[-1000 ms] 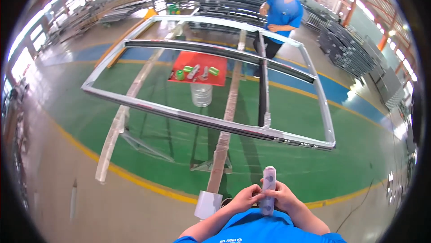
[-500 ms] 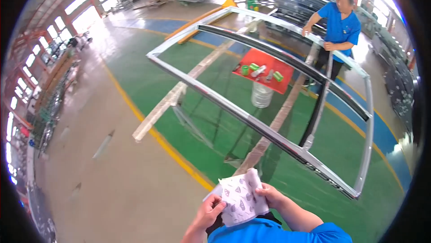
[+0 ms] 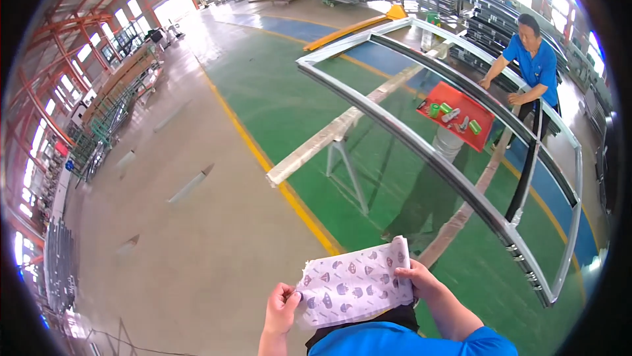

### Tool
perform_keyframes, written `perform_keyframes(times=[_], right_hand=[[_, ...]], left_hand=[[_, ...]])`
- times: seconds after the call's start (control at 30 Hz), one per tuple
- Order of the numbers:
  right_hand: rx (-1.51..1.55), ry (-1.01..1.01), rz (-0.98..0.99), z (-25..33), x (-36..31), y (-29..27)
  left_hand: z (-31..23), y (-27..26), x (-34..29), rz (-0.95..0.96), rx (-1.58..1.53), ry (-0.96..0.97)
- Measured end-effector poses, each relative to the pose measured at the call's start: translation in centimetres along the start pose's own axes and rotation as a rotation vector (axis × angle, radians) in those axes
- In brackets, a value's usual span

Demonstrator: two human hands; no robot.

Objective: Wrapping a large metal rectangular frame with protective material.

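A sheet of pale pink printed cloth or paper [image 3: 355, 283], patterned with small purple pictures, is stretched out in front of my waist. Its left edge is pinched by my left hand [image 3: 282, 305], thumb on top. My right hand [image 3: 419, 279] grips the right end, where the sheet looks rolled or folded into a narrow tube. Beyond my hands lies a large silver and black metal frame [image 3: 428, 149], resting on padded beams [image 3: 322, 145]. On its far side a person in a blue shirt [image 3: 538, 66] leans over it, both hands at its bars.
Inside the frame's outline, a red tray [image 3: 466, 109] with green rolls and tools stands on a pale bucket [image 3: 447, 143]. A trestle [image 3: 349, 175] supports the left beam. Yellow lines [image 3: 247, 142] cross the floor. Stacked metal profiles [image 3: 500, 37] stand behind the person.
My hands have moved apart, and the sheet is spread wider between them. My view has swung left, so the frame sits further right. The other person now bends lower over the frame.
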State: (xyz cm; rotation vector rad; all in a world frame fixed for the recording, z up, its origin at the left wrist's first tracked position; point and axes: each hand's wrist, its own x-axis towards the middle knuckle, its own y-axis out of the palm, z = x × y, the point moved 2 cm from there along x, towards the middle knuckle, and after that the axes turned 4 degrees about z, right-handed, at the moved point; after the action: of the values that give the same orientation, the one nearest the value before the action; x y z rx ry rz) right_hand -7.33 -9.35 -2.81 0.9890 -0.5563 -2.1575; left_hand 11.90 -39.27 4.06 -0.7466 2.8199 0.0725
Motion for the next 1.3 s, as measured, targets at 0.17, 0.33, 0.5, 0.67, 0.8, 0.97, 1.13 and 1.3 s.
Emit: perform_keyframes(times=[0.17,0.33,0.5,0.67,0.8,0.97,1.13,1.3], right_hand=[[-0.048,-0.055,-0.024,-2.3,6.6,10.5],[-0.117,-0.075,0.026,-1.9,13.1,17.2],[-0.126,0.002,-0.055,-1.7,21.4,20.4],[-0.133,0.101,0.044,-0.8,33.6,25.4],[-0.165,0.102,0.140,2.6,43.8,31.8],[-0.358,0.053,0.140,9.0,54.8,35.8],[-0.326,-0.033,0.146,13.8,59.8,38.9],[-0.243,-0.068,-0.002,18.6,69.5,38.4]], left_hand=[[-1.0,-12.8,1.1,-0.075,0.023,0.004],[-1.0,-20.0,4.3,-0.171,-0.028,0.018],[-1.1,-25.4,9.0,-0.188,0.015,-0.006],[-2.9,-32.2,15.4,-0.298,0.116,0.045],[-5.6,-38.5,21.6,-0.422,0.174,0.069],[-6.6,-43.1,31.1,-0.513,0.191,0.003],[-9.8,-46.3,39.5,-0.442,0.208,0.029],[-10.0,-49.8,55.8,-0.318,0.210,-0.020]])
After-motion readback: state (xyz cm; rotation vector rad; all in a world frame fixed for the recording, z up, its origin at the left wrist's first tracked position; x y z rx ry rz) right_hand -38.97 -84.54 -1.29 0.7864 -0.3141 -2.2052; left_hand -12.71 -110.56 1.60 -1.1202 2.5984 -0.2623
